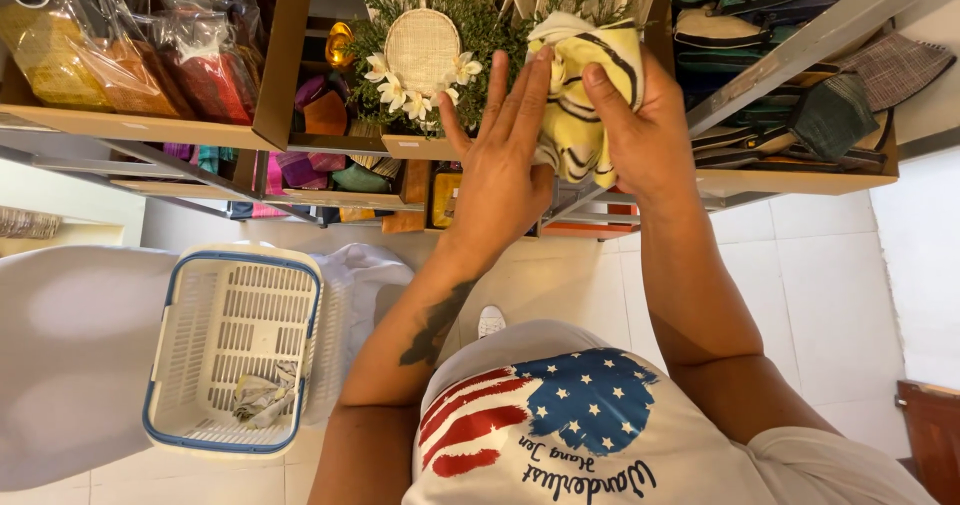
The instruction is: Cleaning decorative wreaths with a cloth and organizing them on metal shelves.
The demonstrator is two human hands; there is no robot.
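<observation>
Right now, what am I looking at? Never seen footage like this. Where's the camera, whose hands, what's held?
One picture, from a camera on a person's head, looking down past their chest. No robot: both hands are theirs. The left hand and right hand together hold a yellow cloth with dark stripes up against a shelf. The shelf carries folded fabrics, bagged goods and a wreath with white flowers. Lower left, a white basket with a blue rim holds one crumpled cloth. The floor is white tile.

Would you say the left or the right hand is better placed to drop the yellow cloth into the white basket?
Probably left: the left hand already rests on the yellow cloth, and the white basket sits on that side.
</observation>
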